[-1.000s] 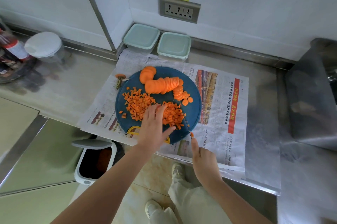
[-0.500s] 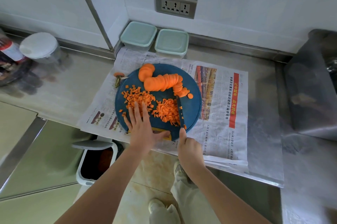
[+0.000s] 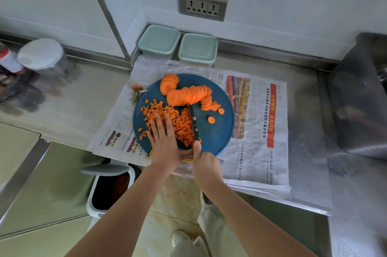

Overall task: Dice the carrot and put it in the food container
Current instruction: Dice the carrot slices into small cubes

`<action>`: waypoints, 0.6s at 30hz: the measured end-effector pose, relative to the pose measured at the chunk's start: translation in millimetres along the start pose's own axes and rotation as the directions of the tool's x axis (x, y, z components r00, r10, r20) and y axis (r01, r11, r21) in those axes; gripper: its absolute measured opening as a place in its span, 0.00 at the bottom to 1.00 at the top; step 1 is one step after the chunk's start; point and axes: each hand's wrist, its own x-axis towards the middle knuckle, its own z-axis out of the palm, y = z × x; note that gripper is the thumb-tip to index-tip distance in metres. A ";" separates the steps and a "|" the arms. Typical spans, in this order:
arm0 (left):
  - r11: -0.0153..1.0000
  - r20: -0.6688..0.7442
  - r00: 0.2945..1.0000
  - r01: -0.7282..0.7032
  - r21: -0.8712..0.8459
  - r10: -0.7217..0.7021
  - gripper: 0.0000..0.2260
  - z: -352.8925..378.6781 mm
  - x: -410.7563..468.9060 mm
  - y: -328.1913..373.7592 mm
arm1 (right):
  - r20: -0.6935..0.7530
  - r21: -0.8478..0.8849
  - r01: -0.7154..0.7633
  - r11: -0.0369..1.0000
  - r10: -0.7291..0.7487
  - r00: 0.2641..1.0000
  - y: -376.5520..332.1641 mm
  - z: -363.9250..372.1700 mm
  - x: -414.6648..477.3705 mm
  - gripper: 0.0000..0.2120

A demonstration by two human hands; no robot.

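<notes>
A round blue cutting board (image 3: 217,133) lies on a newspaper (image 3: 251,131). On its far half sits a row of orange carrot slices (image 3: 188,94); a heap of diced carrot (image 3: 178,120) covers its near left part. My left hand (image 3: 165,143) lies flat, fingers straight, against the left side of the dice. My right hand (image 3: 206,165) grips a dark knife (image 3: 194,123) whose blade lies along the right side of the heap. Two lidded pale green food containers (image 3: 159,41) (image 3: 198,49) stand against the back wall.
A carrot top (image 3: 136,89) lies on the paper left of the board. A white-lidded jar (image 3: 41,54) and a bottle (image 3: 8,59) stand at far left. An open waste bin (image 3: 109,187) is below the counter edge. A steel sink (image 3: 360,99) lies at right.
My left hand slid left off the heap's top to its left side. The knife swung from the board's near edge up along the heap's right side, pushing the dice together.
</notes>
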 end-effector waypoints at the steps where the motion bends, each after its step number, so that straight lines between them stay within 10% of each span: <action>1: 1.000 -0.007 1.000 -0.007 -0.005 0.007 0.61 -2.0 0.4 -2.8 | -0.072 0.053 0.025 0.998 -0.021 0.997 -0.7 4.4 3.5 0.24; 15: 0.988 -0.050 0.987 -0.150 0.022 0.151 0.60 -13.8 6.2 -14.8 | -0.022 0.065 0.060 0.996 -0.059 0.998 -2.6 -13.8 4.0 0.29; 18: 0.988 -0.148 0.978 -0.153 -0.037 0.146 0.47 -24.1 -2.8 -28.9 | -0.051 0.080 0.105 0.991 -0.101 0.994 9.9 -15.2 8.6 0.26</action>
